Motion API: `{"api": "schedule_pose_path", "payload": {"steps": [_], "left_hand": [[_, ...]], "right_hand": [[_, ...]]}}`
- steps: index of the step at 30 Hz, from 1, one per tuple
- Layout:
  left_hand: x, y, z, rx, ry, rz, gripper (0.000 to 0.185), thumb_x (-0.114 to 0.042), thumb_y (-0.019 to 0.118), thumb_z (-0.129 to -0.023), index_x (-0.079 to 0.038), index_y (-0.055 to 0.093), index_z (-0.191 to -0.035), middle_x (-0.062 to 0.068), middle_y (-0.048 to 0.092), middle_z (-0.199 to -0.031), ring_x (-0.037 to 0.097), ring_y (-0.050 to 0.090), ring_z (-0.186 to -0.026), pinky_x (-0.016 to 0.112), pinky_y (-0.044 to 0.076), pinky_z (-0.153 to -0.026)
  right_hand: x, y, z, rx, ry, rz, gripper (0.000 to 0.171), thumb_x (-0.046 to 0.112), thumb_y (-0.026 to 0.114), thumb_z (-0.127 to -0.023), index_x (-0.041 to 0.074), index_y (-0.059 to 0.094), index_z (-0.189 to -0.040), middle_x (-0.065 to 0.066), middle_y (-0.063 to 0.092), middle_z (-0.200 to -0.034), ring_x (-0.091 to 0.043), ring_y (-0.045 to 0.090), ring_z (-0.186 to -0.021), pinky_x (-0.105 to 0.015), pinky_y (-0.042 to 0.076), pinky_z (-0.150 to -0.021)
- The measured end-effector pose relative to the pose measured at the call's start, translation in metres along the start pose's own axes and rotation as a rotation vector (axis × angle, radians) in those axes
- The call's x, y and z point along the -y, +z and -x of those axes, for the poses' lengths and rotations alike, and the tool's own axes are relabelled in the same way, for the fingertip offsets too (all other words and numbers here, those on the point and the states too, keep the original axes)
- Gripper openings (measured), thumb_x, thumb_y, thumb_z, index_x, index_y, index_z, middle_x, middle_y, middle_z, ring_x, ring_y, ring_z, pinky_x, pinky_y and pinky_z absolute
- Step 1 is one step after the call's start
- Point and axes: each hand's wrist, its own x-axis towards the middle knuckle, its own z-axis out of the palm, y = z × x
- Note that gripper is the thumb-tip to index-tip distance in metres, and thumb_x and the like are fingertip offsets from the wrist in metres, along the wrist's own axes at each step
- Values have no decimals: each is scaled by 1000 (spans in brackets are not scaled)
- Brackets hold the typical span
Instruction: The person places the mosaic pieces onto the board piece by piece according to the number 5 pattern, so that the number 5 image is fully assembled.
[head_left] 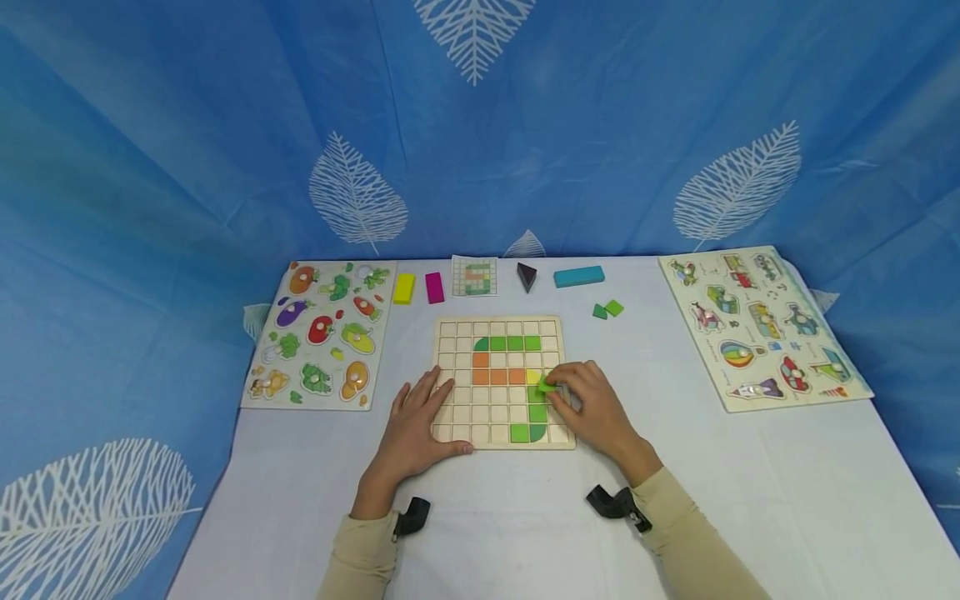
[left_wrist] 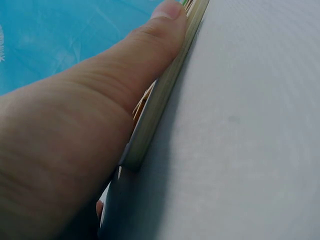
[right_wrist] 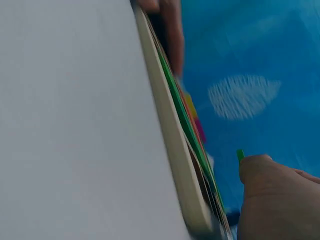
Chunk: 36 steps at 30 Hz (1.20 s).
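The grid board (head_left: 498,382) on the bench (head_left: 480,517) is partly filled. The right hand (head_left: 592,408) pinches a green tile (head_left: 547,384) over it. The left hand (head_left: 415,425) lies flat, steadying it. Many squares look empty.

Small green tile (head_left: 546,384) tilted over grid board (head_left: 450,333).

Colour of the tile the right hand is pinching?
Light green tile, in the right hand; clearest in head view.

White table (head_left: 750,500): grid board (head_left: 450,333) at centre; puzzle boards at 9 (head_left: 318,333) and 3 o'clock (head_left: 765,325); small blocks (head_left: 577,276), possibly wooden, at 12.
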Motion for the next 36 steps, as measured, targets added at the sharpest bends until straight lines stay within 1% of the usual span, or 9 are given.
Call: {"api": "schedule_pose_path", "payload": {"steps": [2,5,7,10,14,17,23,36], "left_hand": [[0,0,0,0,-1,0,112,-63,86,-68,-15,39,-158,6,21,-172,28,19,-159,52,6,-130],[-1,0,0,1,-1,-4,112,-64,86,-69,-15,39,-159,7,21,-172,29,19,-159,53,6,-130],[-1,-1,0,-2,3,-3,112,-64,85,-69,-15,39,-158,8,21,-172,29,19,-159,53,7,-129],[-1,-1,0,-6,7,-2,112,-63,85,-69,-14,39,-158,8,21,-171,30,20,-159,54,7,-129],[-1,-1,0,-7,9,1,111,-62,86,-70,-14,39,-158,9,21,-171,30,20,-159,54,7,-129],[-1,-1,-1,-7,11,0,111,-62,86,-70,-14,39,-158,9,22,-171,30,20,-159,55,7,-129],[0,0,0,-7,10,-6,112,-64,85,-69,-14,39,-158,9,22,-171,30,20,-159,55,8,-129],[0,0,0,-7,14,-7,112,-63,86,-69,-14,39,-158,9,22,-171,30,20,-159,55,8,-129]], "right_hand": [[14,8,2,19,-76,-8,21,12,81,-86,14,74,-106,-3,69,-113,-20,56,-97,-36,43,-83],[32,18,4,53,-169,7,19,17,81,-86,17,75,-104,0,70,-111,-18,58,-97,-35,44,-82],[43,23,5,78,-207,20,17,20,81,-87,20,76,-103,3,70,-110,-16,58,-96,-32,42,-80],[54,28,6,115,-236,36,15,23,80,-88,23,76,-101,6,69,-109,-12,56,-93,-29,39,-77],[61,31,6,141,-249,63,13,24,80,-88,26,76,-100,9,68,-108,-10,52,-89,-27,36,-75],[61,33,7,150,-249,86,12,25,78,-89,27,75,-100,10,68,-108,-10,52,-89,-28,36,-76],[62,33,8,161,-240,113,10,27,79,-89,27,77,-99,8,70,-108,-11,53,-89,-29,37,-76],[62,33,7,169,-239,119,10,28,78,-90,28,78,-100,8,70,-108,-12,52,-87,-29,36,-75]]}}
